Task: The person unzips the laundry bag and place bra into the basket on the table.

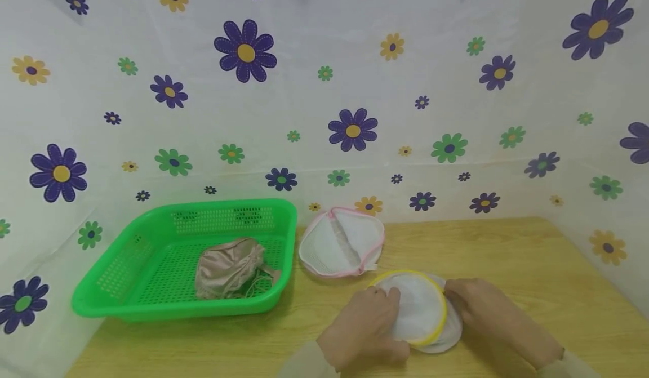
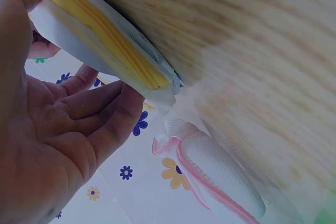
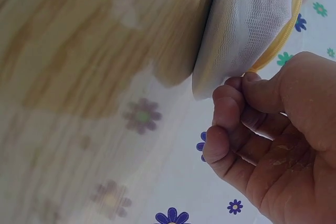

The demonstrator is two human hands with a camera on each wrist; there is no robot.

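In the head view, a flowered sheet (image 1: 304, 93) hangs behind a wood-grain table (image 1: 466, 248); the yellow-zipped mesh bag (image 1: 413, 310) lies there between left hand (image 1: 366, 323) and right hand (image 1: 476, 300), sleeves (image 1: 309, 362) cut off below; in the left wrist view, thumb and curled fingers hold the bag's rim, its upper end cropped; in the right wrist view, thumb and forefinger pinch its edge, the pinched spot itself hidden
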